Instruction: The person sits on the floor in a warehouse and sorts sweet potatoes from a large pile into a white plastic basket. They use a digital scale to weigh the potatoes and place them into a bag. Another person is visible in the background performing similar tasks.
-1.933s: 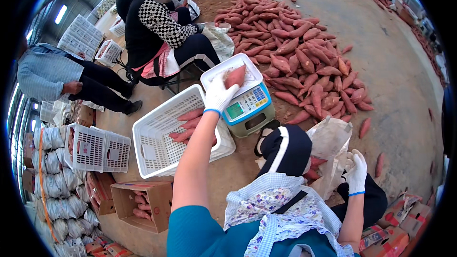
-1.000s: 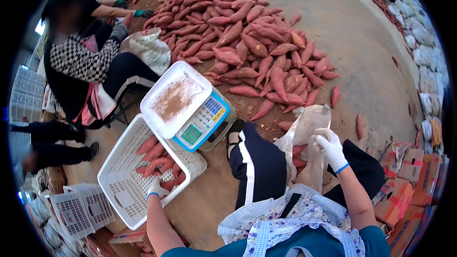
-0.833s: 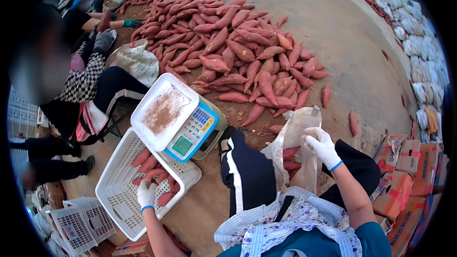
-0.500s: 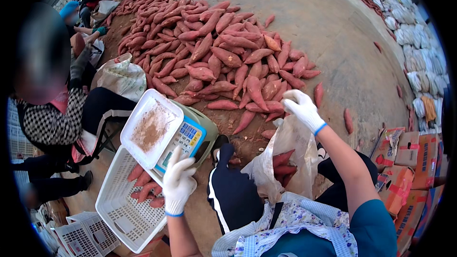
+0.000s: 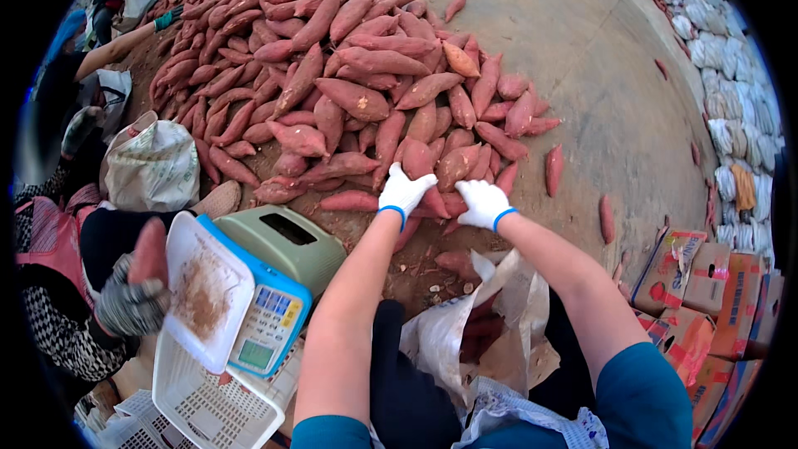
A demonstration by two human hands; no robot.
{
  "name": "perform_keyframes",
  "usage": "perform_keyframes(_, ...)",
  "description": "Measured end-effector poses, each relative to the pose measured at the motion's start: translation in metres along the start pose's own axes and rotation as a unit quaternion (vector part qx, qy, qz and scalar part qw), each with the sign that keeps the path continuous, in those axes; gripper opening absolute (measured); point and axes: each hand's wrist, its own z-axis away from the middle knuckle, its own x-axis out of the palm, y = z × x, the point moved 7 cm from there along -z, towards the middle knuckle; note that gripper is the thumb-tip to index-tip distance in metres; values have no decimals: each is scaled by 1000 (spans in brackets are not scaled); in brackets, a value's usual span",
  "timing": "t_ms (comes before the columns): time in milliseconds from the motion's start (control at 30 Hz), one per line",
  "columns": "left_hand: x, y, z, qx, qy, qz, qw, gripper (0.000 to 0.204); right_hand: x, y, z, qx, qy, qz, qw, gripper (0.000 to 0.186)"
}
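White knit gloves with blue cuffs cover both of my hands at the near edge of a heap of red sweet potatoes (image 5: 353, 98). My left hand (image 5: 404, 192) grips a sweet potato (image 5: 435, 202) between spread thumb and fingers. Just to its right, my right hand (image 5: 484, 204) is open, thumb and fingers apart, resting against other sweet potatoes; its fingertips are partly hidden. Below my forearms, a whitish woven sack (image 5: 434, 351) stands open between my legs, with some sweet potatoes (image 5: 480, 328) inside.
At left, a blue-and-white scale (image 5: 274, 316) with a dirt-covered tray stands by a white plastic basket (image 5: 212, 416). A co-worker's gloved hand (image 5: 131, 303) holds a sweet potato beside it. Cardboard boxes (image 5: 690, 333) and stacked white sacks (image 5: 736, 116) line the right.
Both my hands have moved to the heap's near edge, the left from beside the scale, the right from above the sack. My view has shifted. The co-worker's hand now holds a sweet potato by the tray.
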Motion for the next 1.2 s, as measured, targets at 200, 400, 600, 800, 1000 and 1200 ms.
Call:
perform_keyframes(200,5,9,-1,9,53,39,998,97,30,5,-9,29,-3,-3,1000,59)
perform_keyframes(400,-89,24,112,136,3,310,941,74,7,20,21,57,-205,-278,937,65)
perform_keyframes(600,-209,-19,332,109,106,330,932,95,-78,-3,94,50,-90,-530,842,38)
perform_keyframes(800,-322,-135,510,-24,339,58,939,80,-89,44,119,56,-9,-703,709,42)
perform_keyframes(1000,-369,-326,547,-213,288,-275,892,69,-100,-10,145,65,56,-813,575,55)
perform_keyframes(1200,-335,-449,507,-284,124,-300,902,61,-93,-43,189,46,-113,-815,566,59)
